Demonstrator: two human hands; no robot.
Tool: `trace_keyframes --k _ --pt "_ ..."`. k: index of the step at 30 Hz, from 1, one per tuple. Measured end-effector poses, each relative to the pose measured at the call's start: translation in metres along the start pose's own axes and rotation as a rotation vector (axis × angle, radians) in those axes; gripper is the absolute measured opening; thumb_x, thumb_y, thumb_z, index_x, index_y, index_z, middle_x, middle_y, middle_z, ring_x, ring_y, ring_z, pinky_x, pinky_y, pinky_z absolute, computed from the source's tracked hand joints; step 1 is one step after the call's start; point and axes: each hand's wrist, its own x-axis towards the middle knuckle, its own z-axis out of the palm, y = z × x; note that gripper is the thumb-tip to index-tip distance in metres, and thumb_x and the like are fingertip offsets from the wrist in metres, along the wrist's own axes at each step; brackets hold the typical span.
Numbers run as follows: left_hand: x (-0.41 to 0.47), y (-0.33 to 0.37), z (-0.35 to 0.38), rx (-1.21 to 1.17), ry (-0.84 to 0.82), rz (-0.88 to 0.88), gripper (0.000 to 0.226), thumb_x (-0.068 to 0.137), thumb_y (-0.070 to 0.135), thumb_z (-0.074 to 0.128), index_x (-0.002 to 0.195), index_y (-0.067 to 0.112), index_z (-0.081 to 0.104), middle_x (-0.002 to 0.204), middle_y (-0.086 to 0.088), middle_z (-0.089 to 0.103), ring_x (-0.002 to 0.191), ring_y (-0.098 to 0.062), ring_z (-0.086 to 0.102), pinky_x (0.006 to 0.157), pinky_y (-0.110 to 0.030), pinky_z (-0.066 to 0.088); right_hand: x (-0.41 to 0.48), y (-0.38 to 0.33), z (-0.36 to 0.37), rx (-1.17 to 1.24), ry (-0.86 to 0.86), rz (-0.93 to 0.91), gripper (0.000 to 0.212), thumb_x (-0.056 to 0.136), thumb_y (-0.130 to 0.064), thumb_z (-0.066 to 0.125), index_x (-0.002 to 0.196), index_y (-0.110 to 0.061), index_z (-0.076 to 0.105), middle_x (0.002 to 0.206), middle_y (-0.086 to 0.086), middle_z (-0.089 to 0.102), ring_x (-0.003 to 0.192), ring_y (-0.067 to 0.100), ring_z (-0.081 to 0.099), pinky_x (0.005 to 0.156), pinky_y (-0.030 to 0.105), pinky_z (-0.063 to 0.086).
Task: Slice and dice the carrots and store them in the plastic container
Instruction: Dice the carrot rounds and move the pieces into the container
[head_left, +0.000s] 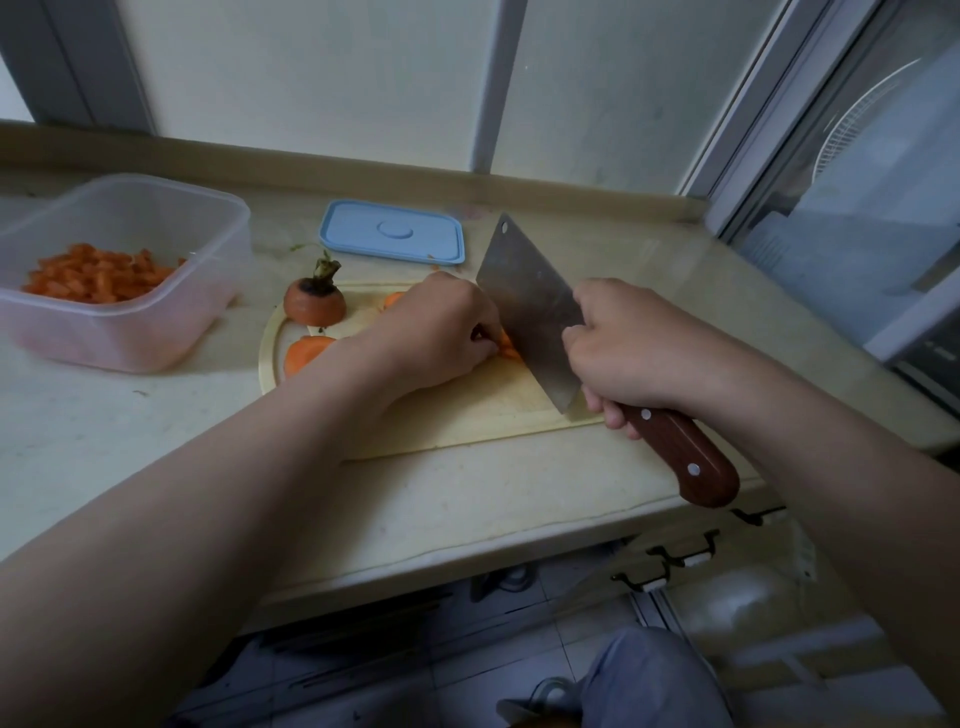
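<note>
While the pale stone counter (130, 431) fills most of the view, the clear plastic container (104, 338) stands on its far left part, with no lid on it. A heap of diced carrots (93, 275) lies inside it, against the left side.

The light cutting board (483, 415) lies in the middle of the counter, just right of the container but apart from it. The cleaver (530, 322) stands over the board with its wide steel blade nearly upright and its edge down at the board; its brown wooden handle (685, 457) points toward the person. The blue lid (392, 231) lies flat behind the board, near the window sill.

The right hand (628, 358) has its fingers wrapped around the front of the handle, close to the blade. The left hand (436, 332) rests on the board with curled fingers, pressing down a small carrot piece (509, 349) that touches the left face of the blade.

The cut carrot top (314, 304), with its dark stem upward, stands on the far left corner of the board. A flat carrot slice (306, 353) lies near it, partly hidden by the left wrist. One more orange piece (393, 299) shows just behind the left hand.
</note>
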Motion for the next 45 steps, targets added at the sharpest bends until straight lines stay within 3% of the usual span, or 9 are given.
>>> trace_keyframes --k 5,17,20,25,31,34,38,45 --pt "0.000 -0.001 0.000 0.021 -0.012 -0.003 0.010 0.085 0.017 0.071 0.092 0.017 0.079 0.089 0.000 0.073 0.083 -0.019 0.062 0.079 -0.040 0.052 0.000 -0.001 -0.004 -0.031 0.018 0.000 0.013 0.102 -0.009 0.040 0.103 -0.007 0.053 0.075 0.025 0.071 0.042 0.021 0.060 0.044 0.031 0.052" --pt "0.003 -0.003 0.005 0.017 0.001 -0.012 0.011 0.085 0.018 0.072 0.094 0.017 0.079 0.091 0.000 0.074 0.086 -0.020 0.063 0.079 -0.040 0.054 0.001 -0.002 0.006 -0.049 -0.068 0.040 0.008 0.101 -0.010 0.039 0.097 -0.013 0.045 0.070 0.025 0.068 0.046 0.026 0.058 0.047 0.034 0.053" --pt "0.004 -0.003 0.005 0.030 -0.001 -0.020 0.010 0.084 0.020 0.073 0.092 0.017 0.078 0.089 -0.002 0.074 0.084 -0.021 0.063 0.077 -0.041 0.053 0.010 -0.008 0.008 -0.055 -0.063 0.054 0.009 0.099 -0.008 0.038 0.099 -0.009 0.046 0.065 0.024 0.066 0.049 0.031 0.059 0.049 0.039 0.056" --pt "0.001 0.002 0.000 0.033 0.020 -0.015 0.010 0.084 0.016 0.071 0.090 0.013 0.078 0.087 -0.005 0.073 0.081 -0.023 0.063 0.076 -0.041 0.053 0.024 -0.017 0.001 -0.035 -0.056 0.051 0.021 0.092 -0.002 0.036 0.107 0.001 0.050 0.080 0.034 0.072 0.059 0.036 0.064 0.059 0.053 0.060" --pt "0.000 0.000 -0.008 0.033 0.051 -0.056 0.018 0.082 0.006 0.058 0.088 0.010 0.075 0.086 -0.007 0.071 0.080 -0.026 0.061 0.074 -0.042 0.053 0.017 -0.002 -0.015 0.061 0.038 0.035 0.018 0.096 -0.004 0.039 0.105 -0.002 0.054 0.070 0.024 0.070 0.041 0.022 0.058 0.045 0.033 0.052" --pt "0.000 0.002 -0.013 0.012 0.097 -0.172 0.026 0.082 -0.003 0.051 0.094 0.014 0.067 0.094 -0.004 0.065 0.088 -0.024 0.057 0.077 -0.042 0.053 0.008 -0.002 -0.014 0.120 0.026 0.014 0.014 0.098 -0.004 0.040 0.109 0.002 0.046 0.067 0.023 0.069 0.038 0.020 0.056 0.044 0.032 0.051" --pt "-0.003 0.008 -0.022 -0.008 0.211 -0.264 0.026 0.078 -0.007 0.044 0.088 0.016 0.052 0.086 -0.002 0.058 0.083 -0.026 0.052 0.069 -0.044 0.049 0.001 0.001 0.006 0.199 -0.049 0.015 0.013 0.101 -0.006 0.037 0.110 -0.008 0.046 0.062 0.019 0.067 0.037 0.021 0.054 0.043 0.030 0.050" --pt "-0.005 0.005 -0.027 0.048 0.177 -0.295 0.025 0.078 -0.006 0.044 0.090 0.014 0.054 0.082 -0.002 0.054 0.081 -0.025 0.050 0.064 -0.039 0.043 0.021 0.029 -0.004 0.215 -0.012 0.105 0.032 0.102 -0.007 0.039 0.133 -0.004 0.046 0.069 0.021 0.067 0.045 0.024 0.057 0.046 0.032 0.050"
